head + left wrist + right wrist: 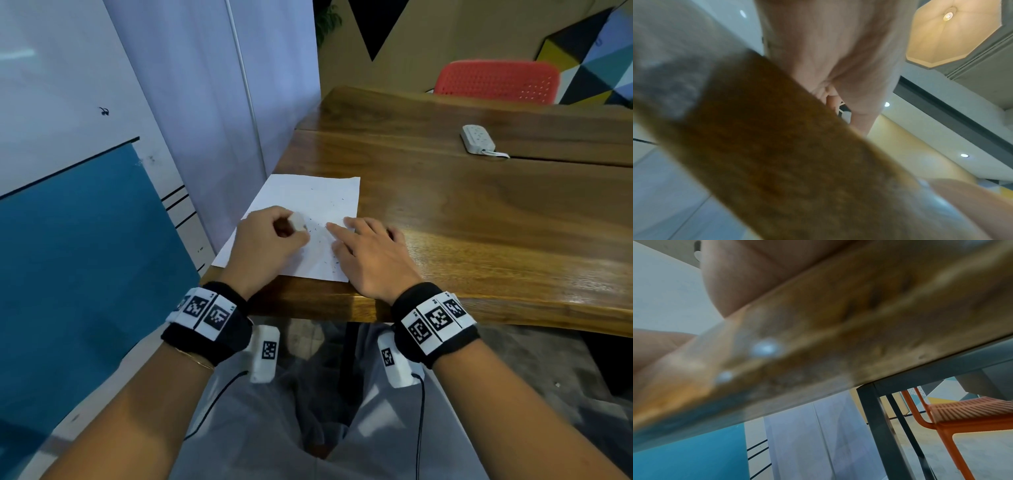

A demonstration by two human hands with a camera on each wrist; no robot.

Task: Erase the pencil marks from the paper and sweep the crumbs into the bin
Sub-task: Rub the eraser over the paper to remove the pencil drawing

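A white sheet of paper (308, 198) lies at the near left corner of the wooden table (479, 212), sprinkled with small dark eraser crumbs (317, 230). My left hand (270, 236) rests on the paper and pinches a white eraser (297, 221) between thumb and fingers. My right hand (370, 250) lies flat on the paper's right edge, fingers straight, index finger pointing toward the crumbs. Both wrist views show only blurred table edge and skin of the palm (838, 48), the right palm (748, 269); no bin is in view.
A white power strip (478, 138) with its cord lies farther back on the table. A red perforated chair (496, 80) stands behind the table. A white and blue wall (85, 240) runs close along the left side.
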